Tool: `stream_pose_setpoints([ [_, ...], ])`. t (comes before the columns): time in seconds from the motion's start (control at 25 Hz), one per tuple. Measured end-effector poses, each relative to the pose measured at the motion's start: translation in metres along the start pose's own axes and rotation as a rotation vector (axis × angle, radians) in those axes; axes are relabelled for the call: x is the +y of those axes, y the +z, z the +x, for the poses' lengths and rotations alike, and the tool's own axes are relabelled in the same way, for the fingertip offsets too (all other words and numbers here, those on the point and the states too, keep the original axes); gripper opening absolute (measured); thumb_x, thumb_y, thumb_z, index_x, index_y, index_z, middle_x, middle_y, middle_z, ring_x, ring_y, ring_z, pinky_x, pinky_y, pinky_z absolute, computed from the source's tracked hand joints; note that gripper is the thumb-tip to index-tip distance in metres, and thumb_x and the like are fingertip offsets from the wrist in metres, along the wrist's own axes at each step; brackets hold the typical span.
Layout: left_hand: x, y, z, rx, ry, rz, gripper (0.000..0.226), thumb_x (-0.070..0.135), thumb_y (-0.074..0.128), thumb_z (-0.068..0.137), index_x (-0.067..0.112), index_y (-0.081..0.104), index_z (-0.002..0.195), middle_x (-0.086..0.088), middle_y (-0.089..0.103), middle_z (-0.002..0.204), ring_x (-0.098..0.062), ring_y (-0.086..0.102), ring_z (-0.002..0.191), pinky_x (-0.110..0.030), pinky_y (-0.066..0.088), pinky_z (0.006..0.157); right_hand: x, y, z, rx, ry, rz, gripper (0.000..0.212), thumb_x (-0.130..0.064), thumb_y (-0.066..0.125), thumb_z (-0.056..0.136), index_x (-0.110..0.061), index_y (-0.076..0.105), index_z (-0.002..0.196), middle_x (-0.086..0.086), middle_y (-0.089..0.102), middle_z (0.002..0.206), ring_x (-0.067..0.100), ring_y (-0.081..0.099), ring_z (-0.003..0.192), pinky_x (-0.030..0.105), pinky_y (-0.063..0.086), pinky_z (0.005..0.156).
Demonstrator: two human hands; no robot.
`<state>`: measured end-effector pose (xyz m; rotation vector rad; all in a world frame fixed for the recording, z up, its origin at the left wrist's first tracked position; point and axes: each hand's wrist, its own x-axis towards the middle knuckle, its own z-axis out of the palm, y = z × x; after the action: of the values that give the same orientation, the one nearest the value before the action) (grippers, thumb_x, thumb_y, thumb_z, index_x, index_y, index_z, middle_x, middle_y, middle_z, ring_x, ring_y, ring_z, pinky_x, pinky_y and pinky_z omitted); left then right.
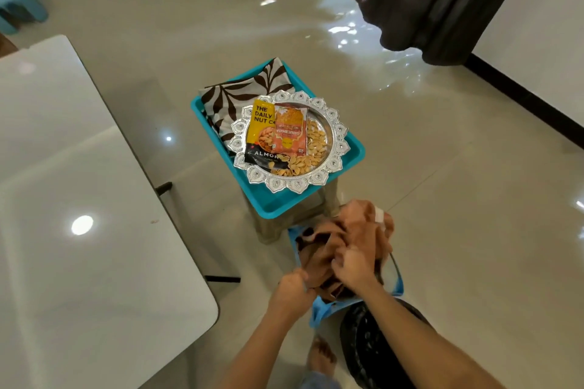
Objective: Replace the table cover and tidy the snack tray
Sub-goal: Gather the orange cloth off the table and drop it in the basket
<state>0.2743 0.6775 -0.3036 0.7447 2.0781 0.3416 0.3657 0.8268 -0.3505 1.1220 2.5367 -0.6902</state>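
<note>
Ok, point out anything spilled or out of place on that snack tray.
Loose snack pieces lie scattered on the silver plate, outside the two packets, which overlap untidily. The plate juts past the teal tray's rim. The white table is bare.

The brown cloth [344, 240] bunched in my hands looks soft and matt, crumpled over a thin blue bag [319, 309]. Farther off, the embossed tray [328, 167] shines like silver metal on a smooth teal plastic bin [347, 161] holding patterned fabric [240, 91]. The snack packets [278, 129] are glossy. Left, the white table [79, 167] gleams, like the floor [458, 230].
</note>
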Motion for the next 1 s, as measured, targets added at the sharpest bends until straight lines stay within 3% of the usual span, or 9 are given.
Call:
stream_pose_setpoints([
  [0.08,0.010,-0.008,0.002,0.021,0.025,-0.006,0.033,0.018,0.055,0.092,0.002,0.059,0.120,-0.014,0.063,0.123,-0.026,0.059,0.113,-0.021,0.045,0.088,0.008,0.009,-0.013,-0.362,0.114,0.126,0.037,-0.029,0.059,0.088,-0.011,0.064,0.120,0.011,0.058,0.129,0.024,0.049,0.124,0.034,0.037,0.104],
  [0.16,0.020,-0.015,0.000,0.033,0.032,-0.060,0.031,0.019,0.058,0.091,-0.001,0.062,0.115,-0.016,0.066,0.116,-0.030,0.061,0.109,-0.008,0.042,0.075,0.016,0.007,-0.016,-0.497,0.154,0.225,0.034,-0.027,0.067,0.083,-0.008,0.066,0.112,0.011,0.064,0.108,0.023,0.056,0.117,0.026,0.043,0.090],
  [0.24,0.030,-0.024,-0.004,0.001,-0.015,-0.071,0.042,0.033,0.064,0.087,0.002,0.060,0.115,-0.013,0.065,0.113,-0.027,0.061,0.108,-0.013,0.040,0.072,0.020,-0.003,-0.019,-0.484,0.125,0.229,0.025,-0.023,0.063,0.087,-0.007,0.068,0.106,0.005,0.064,0.091,0.023,0.060,0.110,0.025,0.045,0.080],
  [0.36,0.038,-0.030,-0.008,-0.047,-0.058,-0.030,0.059,0.046,0.062,0.076,0.006,0.056,0.119,-0.010,0.062,0.113,-0.024,0.060,0.110,-0.026,0.045,0.082,0.020,-0.032,-0.015,-0.374,0.079,0.203,0.023,-0.016,0.057,0.088,0.001,0.069,0.098,0.017,0.068,0.103,0.029,0.062,0.102,0.031,0.045,0.077],
  [0.52,0.042,-0.033,-0.014,-0.016,-0.047,0.022,0.037,0.027,0.057,0.090,0.005,0.055,0.120,-0.011,0.061,0.122,-0.024,0.058,0.113,-0.029,0.046,0.092,0.021,-0.062,-0.011,-0.286,0.070,0.189,0.023,-0.014,0.056,0.088,0.005,0.067,0.096,0.018,0.066,0.096,0.033,0.061,0.099,0.029,0.038,0.066],
  [0.68,0.039,-0.054,-0.032,0.003,-0.068,-0.041,0.035,0.023,0.055,0.091,0.009,0.053,0.123,-0.009,0.058,0.125,-0.021,0.057,0.115,-0.019,0.040,0.082,0.005,-0.076,-0.028,-0.379,0.012,0.185,0.017,-0.015,0.057,0.089,-0.004,0.065,0.077,0.010,0.067,0.091,0.031,0.062,0.093,0.025,0.036,0.063],
  [0.8,0.037,-0.098,-0.044,0.100,-0.024,-0.069,0.038,0.022,0.056,0.090,0.009,0.052,0.126,-0.009,0.057,0.126,-0.021,0.056,0.114,-0.018,0.039,0.081,-0.035,-0.103,-0.021,-0.320,-0.048,0.204,0.020,-0.013,0.057,0.088,-0.012,0.061,0.069,0.000,0.061,0.078,0.020,0.058,0.080,0.022,0.038,0.060],
  [0.88,0.032,-0.138,-0.051,0.179,0.009,-0.068,0.038,0.020,0.056,0.090,0.009,0.053,0.126,-0.009,0.060,0.125,-0.021,0.057,0.114,-0.021,0.042,0.087,-0.075,-0.126,-0.007,-0.209,-0.073,0.236,0.011,-0.015,0.060,0.087,-0.013,0.067,0.080,-0.002,0.060,0.078,0.014,0.056,0.077,0.025,0.042,0.067],
  [1.0,0.021,-0.188,-0.056,0.244,0.031,-0.128,0.041,0.022,0.058,0.088,0.010,0.054,0.127,-0.007,0.062,0.123,-0.021,0.060,0.111,-0.026,0.046,0.089,-0.133,-0.153,0.016,-0.090,-0.125,0.253,0.019,-0.018,0.063,0.086,-0.006,0.069,0.099,0.007,0.069,0.096,0.019,0.062,0.088,0.026,0.045,0.074],
])
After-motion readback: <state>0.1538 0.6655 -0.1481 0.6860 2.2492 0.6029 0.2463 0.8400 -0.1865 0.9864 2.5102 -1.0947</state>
